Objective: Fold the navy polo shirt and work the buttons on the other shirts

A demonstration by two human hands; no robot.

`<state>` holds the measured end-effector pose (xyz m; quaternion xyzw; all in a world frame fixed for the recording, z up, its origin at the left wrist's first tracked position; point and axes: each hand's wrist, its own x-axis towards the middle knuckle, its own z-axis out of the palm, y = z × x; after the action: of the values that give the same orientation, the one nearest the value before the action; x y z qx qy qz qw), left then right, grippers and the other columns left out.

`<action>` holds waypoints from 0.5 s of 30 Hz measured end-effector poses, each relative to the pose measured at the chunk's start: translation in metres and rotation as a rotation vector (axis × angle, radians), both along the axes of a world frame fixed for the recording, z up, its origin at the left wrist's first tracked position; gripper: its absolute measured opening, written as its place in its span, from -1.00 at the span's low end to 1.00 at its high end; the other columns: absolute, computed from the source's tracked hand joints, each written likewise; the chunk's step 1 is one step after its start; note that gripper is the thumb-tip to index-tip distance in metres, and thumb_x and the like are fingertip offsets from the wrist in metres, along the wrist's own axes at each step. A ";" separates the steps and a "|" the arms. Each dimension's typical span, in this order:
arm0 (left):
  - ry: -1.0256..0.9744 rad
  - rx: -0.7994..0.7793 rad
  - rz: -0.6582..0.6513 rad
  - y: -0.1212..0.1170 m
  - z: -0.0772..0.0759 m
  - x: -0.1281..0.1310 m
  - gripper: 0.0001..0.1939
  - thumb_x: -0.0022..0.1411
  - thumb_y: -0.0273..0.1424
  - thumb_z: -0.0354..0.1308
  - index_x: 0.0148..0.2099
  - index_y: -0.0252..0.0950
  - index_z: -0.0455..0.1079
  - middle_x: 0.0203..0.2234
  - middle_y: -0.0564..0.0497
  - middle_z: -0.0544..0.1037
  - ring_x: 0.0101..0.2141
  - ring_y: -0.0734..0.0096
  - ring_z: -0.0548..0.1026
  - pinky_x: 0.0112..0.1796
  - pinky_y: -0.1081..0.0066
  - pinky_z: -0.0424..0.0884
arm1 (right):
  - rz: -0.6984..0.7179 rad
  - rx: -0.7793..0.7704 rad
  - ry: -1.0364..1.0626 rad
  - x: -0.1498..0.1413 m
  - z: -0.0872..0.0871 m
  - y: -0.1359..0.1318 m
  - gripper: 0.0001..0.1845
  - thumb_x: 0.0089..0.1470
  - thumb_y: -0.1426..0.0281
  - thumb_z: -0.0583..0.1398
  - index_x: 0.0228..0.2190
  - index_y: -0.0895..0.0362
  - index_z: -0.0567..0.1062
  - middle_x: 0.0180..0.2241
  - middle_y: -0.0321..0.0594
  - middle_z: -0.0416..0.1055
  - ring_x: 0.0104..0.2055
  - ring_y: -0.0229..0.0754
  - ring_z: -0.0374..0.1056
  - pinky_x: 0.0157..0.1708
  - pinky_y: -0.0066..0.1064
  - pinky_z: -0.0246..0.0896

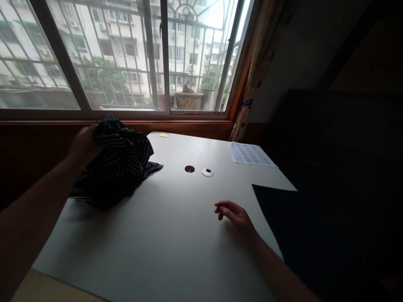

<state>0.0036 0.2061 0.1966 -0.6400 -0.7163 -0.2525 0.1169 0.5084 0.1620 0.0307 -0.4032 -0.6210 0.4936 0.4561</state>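
Note:
My left hand point(82, 146) is closed on the upper left side of a dark cloth with thin white stripes point(122, 151), bunched into a heap. It looks like clothing, but its exact kind is hidden by the folds. Beneath it, more dark fabric point(110, 195) spreads over the left part of the white table point(176, 235). My right hand point(236, 216) hovers over or rests lightly on the table's right half, its fingers loosely bent and slightly apart, holding nothing.
A round cable hole point(189, 169) and its white cover point(207, 172) are near the table's middle. Printed papers point(252, 154) lie at the back right, a yellow note point(163, 135) at the back left. A dark sheet point(283, 218) covers the right edge. Behind stands a barred window point(126, 54).

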 end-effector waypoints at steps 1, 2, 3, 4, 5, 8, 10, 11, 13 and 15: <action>-0.004 -0.054 0.051 0.005 -0.015 -0.001 -0.52 0.45 -0.29 -0.07 0.24 -0.56 0.22 0.07 -0.25 0.38 0.01 0.02 0.41 0.05 0.03 0.32 | -0.014 0.009 -0.024 0.000 0.000 0.000 -0.73 0.12 0.21 0.24 -0.24 0.12 0.60 -0.36 -0.19 0.53 -0.38 -0.16 0.40 -0.28 -0.27 0.35; -0.016 -0.124 0.086 0.009 -0.032 0.000 -0.54 0.42 -0.32 -0.04 0.20 -0.58 0.27 0.04 -0.29 0.40 -0.01 -0.02 0.42 0.02 0.01 0.33 | -0.026 0.020 -0.053 0.000 0.001 0.000 -0.73 0.12 0.21 0.23 -0.24 0.12 0.60 -0.36 -0.18 0.53 -0.38 -0.16 0.41 -0.29 -0.27 0.36; -0.014 -0.168 0.107 0.013 -0.048 0.003 -0.54 0.38 -0.34 0.01 0.19 -0.58 0.29 0.05 -0.37 0.39 0.00 -0.13 0.41 0.01 -0.07 0.32 | -0.039 0.035 -0.088 0.000 0.002 0.000 -0.73 0.13 0.22 0.23 -0.24 0.13 0.59 -0.36 -0.18 0.53 -0.38 -0.16 0.42 -0.29 -0.27 0.37; -0.005 -0.188 0.124 0.016 -0.062 0.007 -0.51 0.36 -0.38 0.01 0.23 -0.59 0.26 0.09 -0.48 0.34 0.05 -0.27 0.36 -0.01 -0.17 0.29 | -0.056 0.056 -0.130 0.000 0.003 0.001 -0.74 0.14 0.23 0.21 -0.23 0.13 0.59 -0.36 -0.18 0.54 -0.37 -0.15 0.44 -0.29 -0.27 0.38; 0.005 -0.205 0.133 0.018 -0.073 0.011 -0.48 0.35 -0.40 0.00 0.27 -0.58 0.23 0.13 -0.55 0.28 0.08 -0.38 0.32 -0.02 -0.23 0.26 | -0.080 0.089 -0.186 0.001 0.004 0.001 -0.75 0.15 0.25 0.20 -0.23 0.12 0.58 -0.35 -0.18 0.54 -0.36 -0.14 0.45 -0.29 -0.27 0.39; 0.061 -0.183 0.157 0.016 -0.084 0.028 -0.41 0.37 -0.39 -0.07 0.39 -0.49 0.05 0.24 -0.61 0.10 0.17 -0.58 0.16 -0.02 -0.34 0.20 | -0.196 0.271 -0.447 0.008 0.009 0.006 -0.78 0.18 0.32 0.15 -0.20 0.11 0.55 -0.26 -0.15 0.53 -0.28 -0.11 0.47 -0.19 -0.22 0.40; 0.126 -0.102 0.156 0.008 -0.078 0.042 -0.35 0.39 -0.32 -0.05 0.44 -0.38 -0.07 0.33 -0.54 -0.03 0.24 -0.59 0.03 0.04 -0.38 0.12 | -0.310 0.428 -0.682 0.021 0.012 0.013 -0.77 0.18 0.35 0.13 -0.16 0.10 0.53 -0.19 -0.12 0.51 -0.20 -0.06 0.45 -0.09 -0.16 0.37; 0.164 -0.048 0.150 0.001 -0.074 0.050 -0.30 0.37 -0.28 0.00 0.45 -0.32 -0.13 0.36 -0.49 -0.10 0.28 -0.58 -0.06 0.08 -0.40 0.05 | -0.377 0.489 -0.809 0.031 0.013 0.016 -0.76 0.17 0.35 0.14 -0.14 0.10 0.51 -0.15 -0.08 0.49 -0.15 -0.02 0.44 -0.06 -0.13 0.36; 0.253 0.007 0.097 -0.015 -0.066 0.070 -0.17 0.29 -0.26 0.13 0.47 -0.24 -0.19 0.41 -0.39 -0.23 0.34 -0.53 -0.25 0.14 -0.46 -0.12 | -0.522 0.533 -1.064 0.053 0.013 0.022 -0.70 0.14 0.35 0.17 -0.08 0.12 0.49 -0.06 0.00 0.46 -0.06 0.07 0.40 -0.05 -0.08 0.35; 0.322 0.025 0.001 -0.032 -0.063 0.093 -0.12 0.24 -0.31 0.18 0.47 -0.17 -0.19 0.43 -0.29 -0.31 0.36 -0.45 -0.36 0.16 -0.48 -0.21 | -0.638 0.426 -1.302 0.078 0.011 0.026 -0.65 0.13 0.31 0.19 -0.05 0.15 0.50 -0.03 0.09 0.45 -0.05 0.14 0.40 -0.14 -0.08 0.37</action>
<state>0.0962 0.1737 0.1333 -0.6703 -0.6852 -0.1555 0.2386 0.5866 0.1877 0.0422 -0.6767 -0.7003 -0.1312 0.1859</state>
